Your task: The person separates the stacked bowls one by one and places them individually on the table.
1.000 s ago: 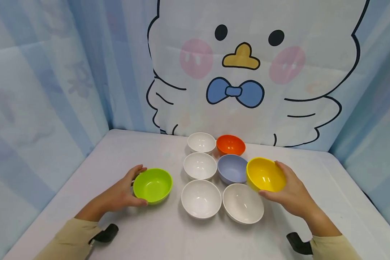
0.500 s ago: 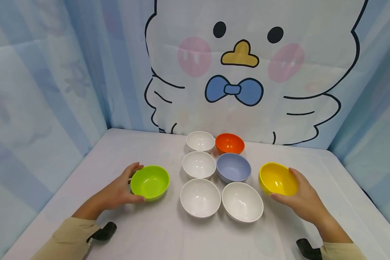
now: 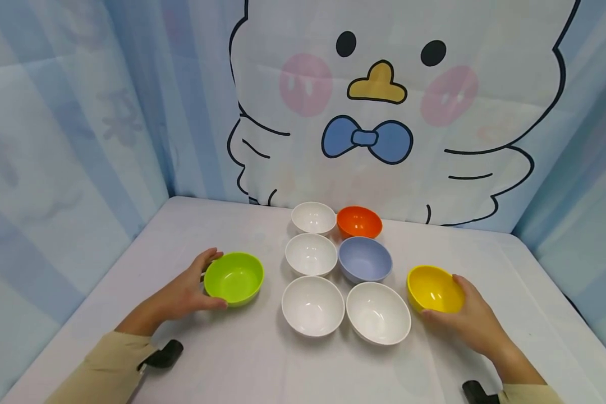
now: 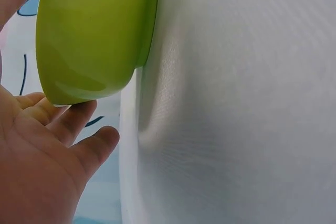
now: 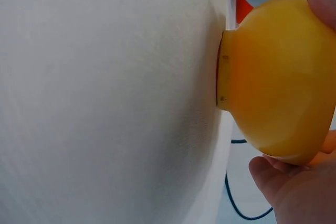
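Observation:
A green bowl (image 3: 234, 279) is gripped at its left side by my left hand (image 3: 187, 292), with the thumb on the near rim and fingers behind. In the left wrist view the bowl's foot (image 4: 149, 22) is at or just above the table. My right hand (image 3: 472, 320) grips a yellow bowl (image 3: 436, 289) by its right side, thumb at the near rim. The yellow bowl stands right of the blue bowl (image 3: 365, 259) and the front right white bowl (image 3: 379, 313). Whether its foot (image 5: 224, 72) touches the cloth, I cannot tell.
Two columns of bowls stand mid-table. The left column has a front white bowl (image 3: 313, 306), a middle white bowl (image 3: 311, 255) and a back white bowl (image 3: 313, 217). An orange-red bowl (image 3: 359, 222) is at the back right. A curtain (image 3: 202, 112) hangs behind the white table (image 3: 303, 370).
My right hand has carried the yellow bowl right and down, away from above the blue and white bowls. The left hand and green bowl have hardly moved.

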Demonstrator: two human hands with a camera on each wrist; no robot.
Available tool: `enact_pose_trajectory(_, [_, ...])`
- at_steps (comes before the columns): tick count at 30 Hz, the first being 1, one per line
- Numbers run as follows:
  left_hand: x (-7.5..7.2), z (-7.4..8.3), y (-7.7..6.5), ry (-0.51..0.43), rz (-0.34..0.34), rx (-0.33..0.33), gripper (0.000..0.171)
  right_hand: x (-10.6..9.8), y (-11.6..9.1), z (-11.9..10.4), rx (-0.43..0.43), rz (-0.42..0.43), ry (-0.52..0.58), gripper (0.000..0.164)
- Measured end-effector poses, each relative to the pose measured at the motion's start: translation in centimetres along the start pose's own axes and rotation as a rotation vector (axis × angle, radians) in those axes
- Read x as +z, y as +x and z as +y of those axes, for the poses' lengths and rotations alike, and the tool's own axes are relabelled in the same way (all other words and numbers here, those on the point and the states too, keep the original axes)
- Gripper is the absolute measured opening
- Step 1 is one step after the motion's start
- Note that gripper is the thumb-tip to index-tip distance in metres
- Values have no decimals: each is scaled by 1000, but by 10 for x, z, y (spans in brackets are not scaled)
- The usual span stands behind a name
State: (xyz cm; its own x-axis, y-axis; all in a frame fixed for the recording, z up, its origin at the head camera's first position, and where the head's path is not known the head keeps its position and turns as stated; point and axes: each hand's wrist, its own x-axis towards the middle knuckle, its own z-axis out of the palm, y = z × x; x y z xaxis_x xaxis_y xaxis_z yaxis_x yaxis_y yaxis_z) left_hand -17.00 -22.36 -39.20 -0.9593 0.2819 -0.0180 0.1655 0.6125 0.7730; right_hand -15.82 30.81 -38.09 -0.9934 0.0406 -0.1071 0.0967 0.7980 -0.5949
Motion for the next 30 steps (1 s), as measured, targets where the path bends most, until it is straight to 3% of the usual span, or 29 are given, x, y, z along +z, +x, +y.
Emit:
enact_pose_trajectory(21, [1, 0, 0, -12, -9, -5, 115, 3, 1, -5, -9, -67, -8, 121])
enact_pose_trajectory(30, [0, -1, 2, 2, -6, -1, 115, 3, 1, -5, -34, -54, -17, 120])
